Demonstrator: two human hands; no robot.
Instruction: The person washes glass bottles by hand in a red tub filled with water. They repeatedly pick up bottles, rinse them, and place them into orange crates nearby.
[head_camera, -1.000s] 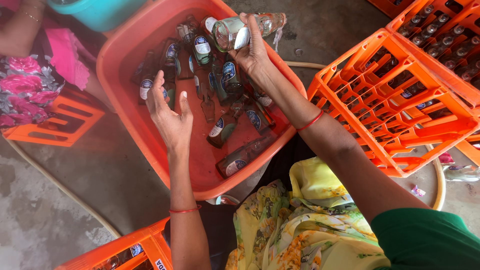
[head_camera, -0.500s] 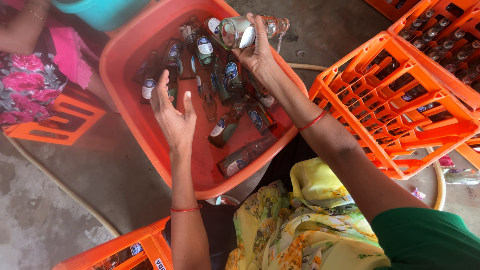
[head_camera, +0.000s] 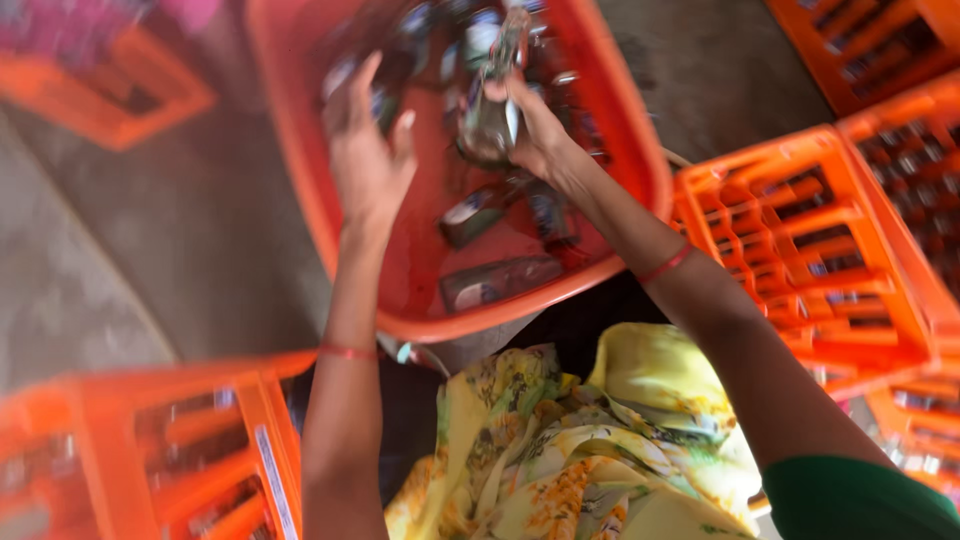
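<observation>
The right hand (head_camera: 530, 125) is closed around a glass bottle (head_camera: 490, 110), holding it nearly upright above the orange tub (head_camera: 640, 170); the view is blurred, so the exact grip is hard to read, but the fingers seem to wrap the body low down, with the neck pointing up and away. The left hand (head_camera: 368, 150) hovers open over the tub's left side, fingers spread, touching nothing that can be made out. More bottles (head_camera: 500, 282) lie flat on the tub's bottom, some with labels. Orange crates (head_camera: 800, 240) with divided cells stand to the right, and another crate (head_camera: 190, 450) sits near the left elbow. The bottle looks rigid and fairly weighty for its size, probably wet and slippery, and it would break if knocked against the others. A firm hold around the wide body seems safest, or a pinch at the neck where the shoulder stops it from sliding through.
</observation>
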